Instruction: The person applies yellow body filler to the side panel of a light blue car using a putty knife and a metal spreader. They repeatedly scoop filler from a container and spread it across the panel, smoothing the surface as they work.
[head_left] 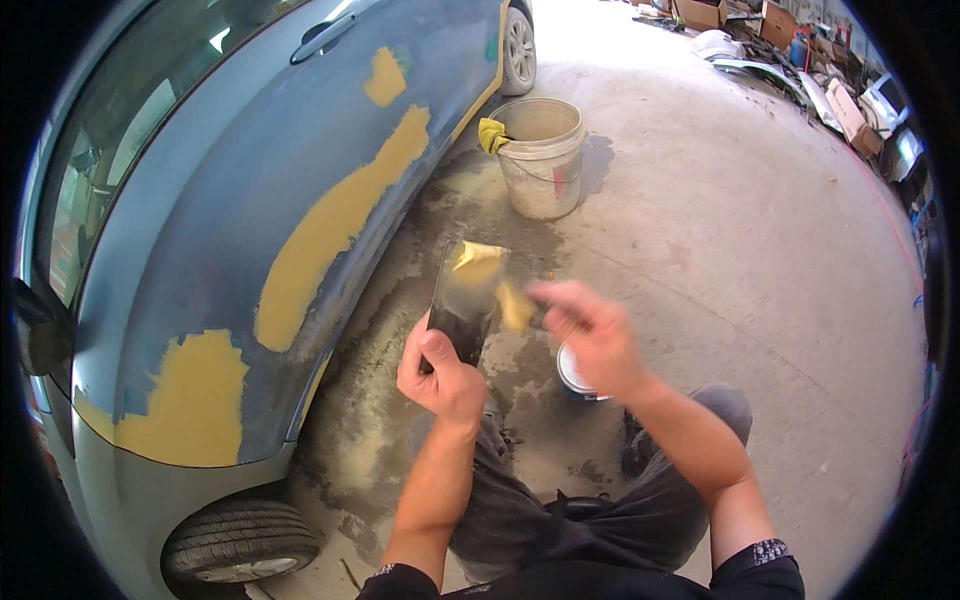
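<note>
My left hand [440,375] grips the lower end of a dark flat mixing board [466,300], thumb on top. Yellow body filler [478,258] lies smeared on the board's far end. Just right of the board, my right hand [590,330] is closed round a putty knife [520,308]; its yellow-coated blade is blurred by motion and close to the board's edge. To the left stands a blue-grey car door [220,200] with several yellow filler patches. A round can with a white lid [572,372] stands below my right hand, partly hidden by it.
A dirty white bucket [545,165] with a yellow cloth [492,135] over its rim stands beyond the board. A car tyre [240,540] is at the lower left. Cardboard boxes [700,14] and car parts [765,72] are piled at the far right. The concrete floor [720,230] has wet patches.
</note>
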